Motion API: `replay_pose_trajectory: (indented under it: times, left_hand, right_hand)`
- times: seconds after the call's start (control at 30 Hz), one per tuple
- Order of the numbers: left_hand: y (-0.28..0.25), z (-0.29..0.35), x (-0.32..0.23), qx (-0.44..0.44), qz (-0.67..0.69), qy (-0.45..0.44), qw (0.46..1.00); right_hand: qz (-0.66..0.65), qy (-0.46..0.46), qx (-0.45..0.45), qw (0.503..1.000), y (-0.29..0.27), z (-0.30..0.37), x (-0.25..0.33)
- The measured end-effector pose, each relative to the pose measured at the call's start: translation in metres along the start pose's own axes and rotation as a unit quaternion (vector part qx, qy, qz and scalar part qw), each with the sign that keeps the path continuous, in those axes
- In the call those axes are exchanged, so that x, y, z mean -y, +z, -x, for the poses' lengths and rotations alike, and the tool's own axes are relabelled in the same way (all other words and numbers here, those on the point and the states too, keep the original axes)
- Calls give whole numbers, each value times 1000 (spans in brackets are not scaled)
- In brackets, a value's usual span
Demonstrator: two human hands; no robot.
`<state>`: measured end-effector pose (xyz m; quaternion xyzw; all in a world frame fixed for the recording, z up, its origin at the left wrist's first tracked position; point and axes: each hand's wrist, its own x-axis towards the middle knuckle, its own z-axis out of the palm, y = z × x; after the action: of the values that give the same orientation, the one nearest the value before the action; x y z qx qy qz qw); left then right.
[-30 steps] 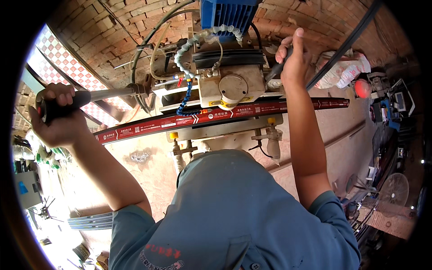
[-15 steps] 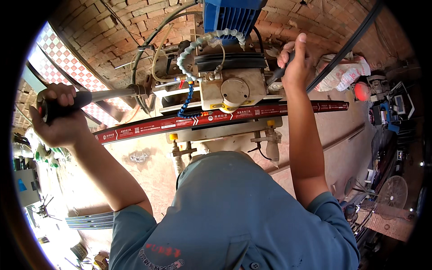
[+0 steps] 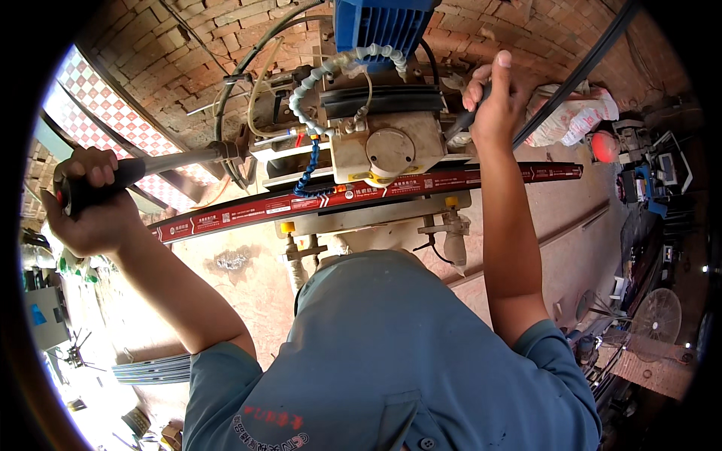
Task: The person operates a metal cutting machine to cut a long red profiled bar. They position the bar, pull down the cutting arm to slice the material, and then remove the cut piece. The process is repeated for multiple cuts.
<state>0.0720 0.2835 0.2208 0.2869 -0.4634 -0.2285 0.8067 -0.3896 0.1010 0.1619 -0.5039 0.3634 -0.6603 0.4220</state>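
My left hand [image 3: 98, 225] is wrapped round the black grip of a long metal lever [image 3: 177, 159] on the left of a machine. On the other side my right hand [image 3: 496, 116] closes on a shorter black lever handle [image 3: 466, 120], its thumb pointing up. Between them sits the pale, worn machine head [image 3: 391, 152] with a round cover. A long metal profile with red printed film [image 3: 263, 209] lies crosswise under the front of the head. A blue jointed nozzle hose [image 3: 309, 173] hangs down to the profile; a grey one [image 3: 301, 101] curves above.
A blue finned motor [image 3: 380, 34] stands behind the head, before a brick wall. Clamps with yellow caps [image 3: 287, 227] sit at the machine's near edge. A white sack [image 3: 575, 113] is at right, and a round fan [image 3: 656, 316] stands lower right. Strips [image 3: 153, 370] lie lower left.
My left hand and its lever have shifted slightly left and down. The right hand keeps its hold, nearly unmoved. The machine appears a little further left in view.
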Motion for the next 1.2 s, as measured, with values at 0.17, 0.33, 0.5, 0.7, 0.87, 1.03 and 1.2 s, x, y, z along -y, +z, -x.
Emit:
replay_pose_trajectory:
  times: [0.17,0.33,0.5,0.7,0.87,1.03,1.2]
  left_hand:
    - [0,1,1,-4,0,-3,1000]
    - [-7,1,2,-2,3,-1,1000]
    - [-3,5,2,-15,3,3,1000]
    - [-5,6,1,-6,6,4,1000]
    - [-6,12,-1,7,35,-4,999]
    - [-5,13,-1,23,23,5,999]
    - [-7,12,0,22,25,3,999]
  right_hand:
    - [7,0,-10,1000,1,0,-1]
    - [5,1,-12,1000,1,-1,-3]
    - [7,-3,4,1000,-2,-1,-3]
    - [7,-4,5,1000,-2,-3,-6]
    - [10,7,-3,1000,-1,-2,-6]
    - [7,-6,4,1000,-2,-2,-7]
    - [4,2,3,1000,-3,-3,-7]
